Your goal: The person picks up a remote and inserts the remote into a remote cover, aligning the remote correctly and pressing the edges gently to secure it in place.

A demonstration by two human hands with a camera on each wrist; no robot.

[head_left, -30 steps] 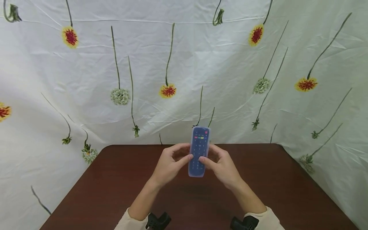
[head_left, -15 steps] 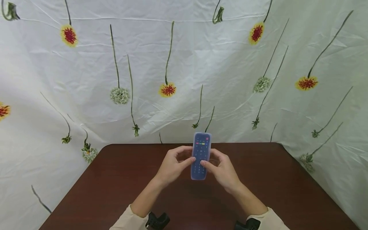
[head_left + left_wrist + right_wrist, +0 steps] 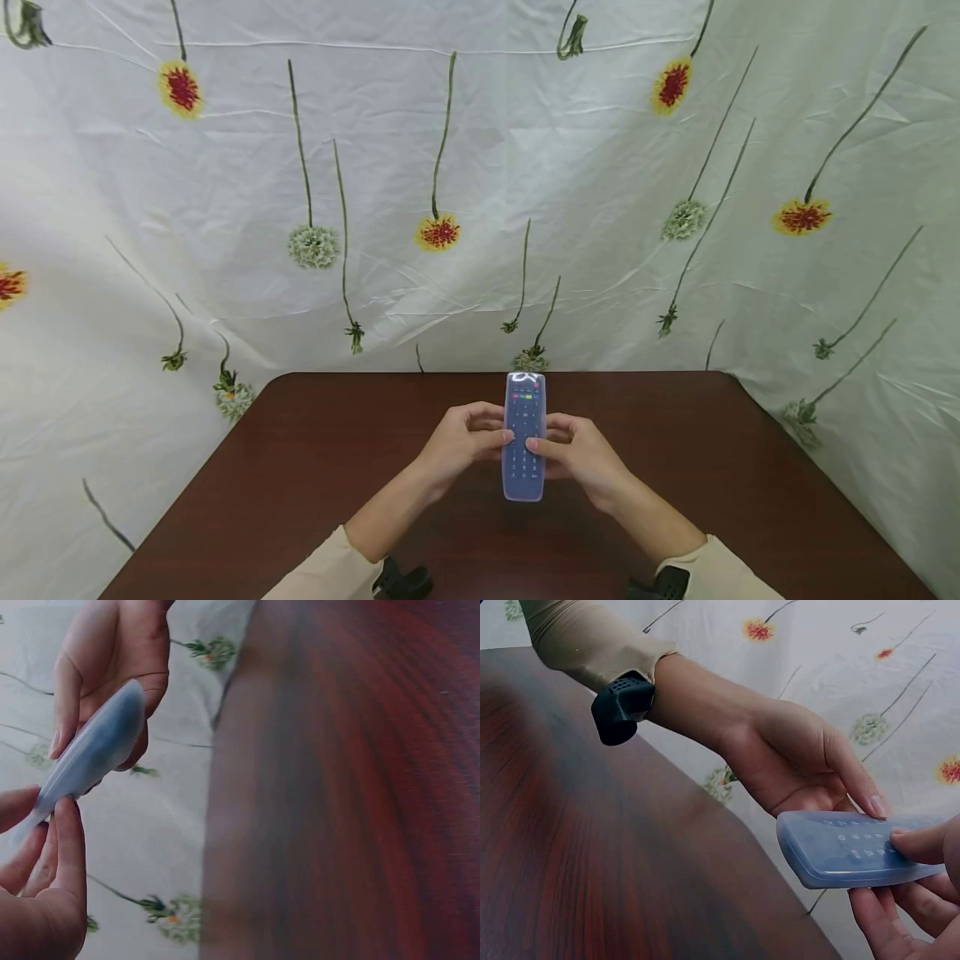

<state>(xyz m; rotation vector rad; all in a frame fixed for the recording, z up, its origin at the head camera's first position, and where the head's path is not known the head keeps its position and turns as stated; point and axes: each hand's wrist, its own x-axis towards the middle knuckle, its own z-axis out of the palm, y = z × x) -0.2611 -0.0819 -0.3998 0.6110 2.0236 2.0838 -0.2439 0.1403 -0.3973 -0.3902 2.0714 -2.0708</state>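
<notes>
A blue remote control (image 3: 524, 418) in a translucent sleeve is held up over the table, its buttons facing the head camera. My left hand (image 3: 459, 443) grips its left edge, thumb on the button face and fingers behind. From the other side my right hand (image 3: 587, 458) holds it the same way, its thumb on the lower keys. The left wrist view shows the remote (image 3: 101, 735) edge-on between both hands. In the right wrist view, the sleeve's rounded lower end (image 3: 810, 851) stands out past the fingers.
A dark reddish-brown table (image 3: 300, 500) with rounded far corners lies beneath the hands. Behind it hangs a white cloth (image 3: 600, 167) printed with flowers and stems. A black wrist device (image 3: 622, 705) sits at the light-coloured sleeve cuff.
Both hands have lowered the remote toward me and slightly right, and it now stands straighter in view. The grip on it looks the same.
</notes>
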